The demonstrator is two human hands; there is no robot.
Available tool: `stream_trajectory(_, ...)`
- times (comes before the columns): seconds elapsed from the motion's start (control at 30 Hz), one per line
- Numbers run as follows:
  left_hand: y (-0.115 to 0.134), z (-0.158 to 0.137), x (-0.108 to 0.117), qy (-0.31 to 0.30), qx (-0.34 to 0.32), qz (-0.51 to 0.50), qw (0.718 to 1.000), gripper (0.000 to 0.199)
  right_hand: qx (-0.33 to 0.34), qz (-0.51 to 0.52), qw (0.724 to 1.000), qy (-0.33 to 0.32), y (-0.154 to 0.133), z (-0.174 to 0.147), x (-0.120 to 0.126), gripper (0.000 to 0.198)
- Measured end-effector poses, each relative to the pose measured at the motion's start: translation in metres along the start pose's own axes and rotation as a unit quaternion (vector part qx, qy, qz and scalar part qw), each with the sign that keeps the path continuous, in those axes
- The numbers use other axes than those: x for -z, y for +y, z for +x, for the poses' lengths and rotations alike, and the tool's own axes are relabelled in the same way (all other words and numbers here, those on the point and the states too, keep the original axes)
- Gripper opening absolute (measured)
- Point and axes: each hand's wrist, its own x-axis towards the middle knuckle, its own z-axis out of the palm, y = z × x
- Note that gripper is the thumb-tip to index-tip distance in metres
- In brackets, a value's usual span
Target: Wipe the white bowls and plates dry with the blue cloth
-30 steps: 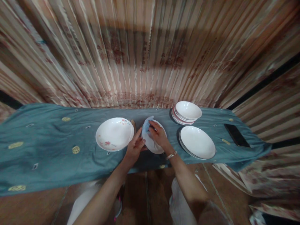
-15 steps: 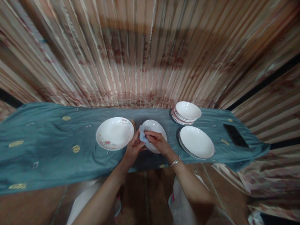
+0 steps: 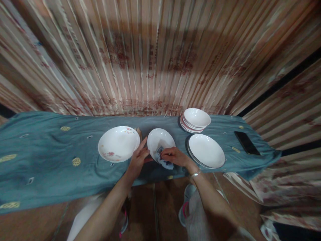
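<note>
A small round white bowl (image 3: pixel 157 136) rests in front of me on the cloth-covered table. My left hand (image 3: pixel 137 158) is at its left side, with the fingers against the rim and gripping it. A crumpled light blue cloth (image 3: pixel 166 163) is pinched in my right hand (image 3: pixel 174 156), pressed on the near right part of the bowl's inside and hanging over the rim. Left of the bowl lies a larger white plate (image 3: pixel 119 144) with red flowers. Some thin wooden sticks, perhaps chopsticks (image 3: pixel 138 131), show partly between the two.
Stacked white bowls (image 3: pixel 197 117), some with red bands, stand at the back right. Nearer is a stack of white plates (image 3: pixel 207 150). A black phone (image 3: pixel 247 143) lies farther right. The green tablecloth (image 3: pixel 50 154) reaches the front edge; a pleated curtain (image 3: pixel 150 60) hangs behind.
My right hand has moved the cloth down and right, away from my left hand, onto the bowl's near inside. My left hand has let go of the cloth and is now at the bowl's rim.
</note>
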Motion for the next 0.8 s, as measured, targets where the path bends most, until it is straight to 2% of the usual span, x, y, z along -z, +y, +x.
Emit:
stream_trajectory(0.13,0.001,0.0,0.0,0.0,-0.004,0.021,1.0,0.087,-0.032,-0.139,0.989,0.041,0.005,-0.006,0.01,0.017)
stream_trajectory(0.3,0.003,0.0,0.0,-0.013,-0.011,0.04,0.999,0.088,-0.038,-0.287,0.947,0.141,0.015,-0.003,0.01,0.019)
stream_trajectory(0.4,0.002,0.001,0.0,-0.015,-0.015,0.041,0.999,0.089,-0.02,-0.332,0.926,0.179,0.02,0.001,0.009,0.017)
stream_trajectory(0.47,0.002,0.001,0.0,-0.01,-0.016,0.043,0.999,0.089,-0.005,-0.332,0.925,0.186,0.021,0.002,0.007,0.016)
stream_trajectory(0.53,0.002,0.001,0.0,-0.007,-0.016,0.043,0.999,0.088,0.007,-0.306,0.934,0.181,0.018,0.002,0.005,0.014)
stream_trajectory(0.7,0.002,0.0,-0.002,-0.005,-0.012,0.038,0.999,0.088,0.074,-0.159,0.972,0.155,0.0,0.0,-0.01,0.01)
stream_trajectory(0.8,0.002,-0.001,-0.003,-0.006,-0.01,0.029,1.0,0.088,0.109,-0.091,0.979,0.144,-0.011,0.001,-0.021,0.015)
